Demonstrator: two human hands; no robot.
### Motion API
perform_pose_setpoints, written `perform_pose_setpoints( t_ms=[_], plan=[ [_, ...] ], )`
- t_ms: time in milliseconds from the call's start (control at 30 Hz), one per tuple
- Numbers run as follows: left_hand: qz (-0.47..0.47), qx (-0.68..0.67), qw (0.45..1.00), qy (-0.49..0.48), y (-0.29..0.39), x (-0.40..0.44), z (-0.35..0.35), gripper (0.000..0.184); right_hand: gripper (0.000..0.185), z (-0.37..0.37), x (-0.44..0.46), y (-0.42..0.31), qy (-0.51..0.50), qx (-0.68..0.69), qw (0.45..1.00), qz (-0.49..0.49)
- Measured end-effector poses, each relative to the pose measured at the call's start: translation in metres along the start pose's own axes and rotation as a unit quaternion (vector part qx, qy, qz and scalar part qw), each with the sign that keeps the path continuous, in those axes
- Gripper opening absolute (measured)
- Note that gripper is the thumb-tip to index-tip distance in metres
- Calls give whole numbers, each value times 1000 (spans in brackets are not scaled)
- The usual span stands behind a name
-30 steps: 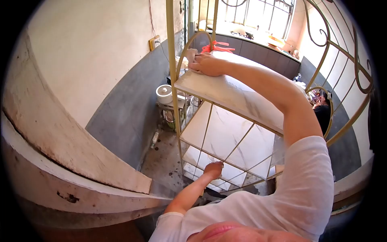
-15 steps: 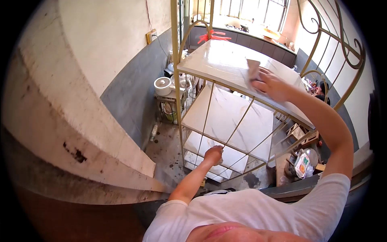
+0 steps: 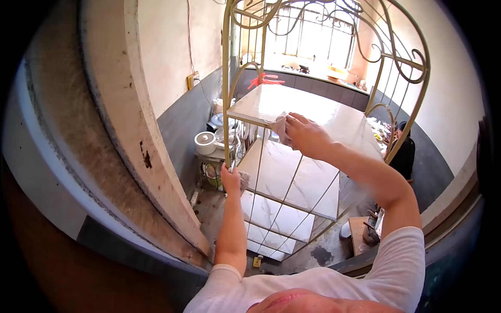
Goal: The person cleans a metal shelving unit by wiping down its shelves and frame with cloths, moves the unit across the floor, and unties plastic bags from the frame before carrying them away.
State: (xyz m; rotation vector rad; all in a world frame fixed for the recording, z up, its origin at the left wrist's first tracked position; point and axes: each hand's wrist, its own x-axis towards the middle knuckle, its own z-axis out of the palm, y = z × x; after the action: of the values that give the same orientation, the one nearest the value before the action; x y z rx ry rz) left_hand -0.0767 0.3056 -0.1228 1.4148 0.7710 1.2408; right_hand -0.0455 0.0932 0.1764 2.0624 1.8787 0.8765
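A tall gold-coloured metal rack with several white marble-look shelves stands before me. My right hand presses a light brown cloth over the front edge of the top shelf, towards its left end. The cloth hangs partly below the edge. My left hand is closed at the rack's front left post, lower down, with a crumpled greyish cloth showing beside the fingers. How far those fingers wrap the post is partly hidden. Below lie a middle shelf and lower shelves.
A white lidded pot stands on a small stand left of the rack. Red ribbon is tied at the back left. A counter runs under the barred window. A person in dark clothes is at right. A peeling door frame rises close on my left.
My right hand and its cloth have moved left to the shelf's front edge. My left hand has moved up and left to the post. The view has shifted, showing more of the rack's top.
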Motion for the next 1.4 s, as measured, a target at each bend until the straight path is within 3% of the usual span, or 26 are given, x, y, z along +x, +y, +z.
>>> perform_pose_setpoints(
  t_ms=[33,100,133,167,233,467,567,667,733,767,800,833,900,967,1067,1100,1300,1367,1400],
  plan=[
    [3,-5,1000,-3,10,1,-5,30,39,-2,-6,0,2,21,1000,14],
    [-88,-73,991,-72,37,-1,-17,27,40,-5,-22,3,5,36,999,34],
    [-52,-27,997,-53,0,11,-6,25,39,-8,-30,6,0,27,999,32],
    [-49,-31,997,-58,-2,10,-8,25,39,-10,-36,6,-5,18,999,31],
    [11,97,995,-24,3,10,-8,24,38,-14,-42,5,15,53,997,62],
    [2,96,993,-65,8,-34,-45,18,38,-21,-67,-8,7,45,992,120],
    [32,87,993,-75,12,-48,-61,18,34,-14,-68,-11,56,59,987,135],
    [51,104,991,-71,20,-48,-69,16,32,-48,-30,-9,83,263,909,313],
    [40,90,992,-77,25,-53,-73,16,34,-84,4,14,151,393,827,373],
    [26,78,993,-81,26,-54,-77,16,36,-114,22,10,226,370,821,371],
    [46,107,991,-65,24,-56,-80,16,35,-125,42,20,336,584,671,308],
    [51,107,991,-60,23,-58,-82,16,34,-118,55,66,366,435,796,208],
    [58,150,985,-64,20,-63,-90,17,32,-162,88,73,411,646,641,46],
    [44,177,981,-72,27,-66,-93,17,30,-199,118,31,504,651,545,160],
    [35,195,976,-87,29,-68,-94,17,36,-201,163,90,563,647,503,106],
    [35,190,976,-98,28,-68,-96,17,28,-204,164,100,576,632,507,113],
    [61,163,978,-118,24,-69,-96,14,25,-177,159,91,514,632,555,165],
    [75,166,974,-133,25,-71,-98,14,31,-153,150,68,463,671,572,90],
    [59,153,977,-138,26,-72,-97,14,30,-143,148,60,454,681,563,109]
  ],
)
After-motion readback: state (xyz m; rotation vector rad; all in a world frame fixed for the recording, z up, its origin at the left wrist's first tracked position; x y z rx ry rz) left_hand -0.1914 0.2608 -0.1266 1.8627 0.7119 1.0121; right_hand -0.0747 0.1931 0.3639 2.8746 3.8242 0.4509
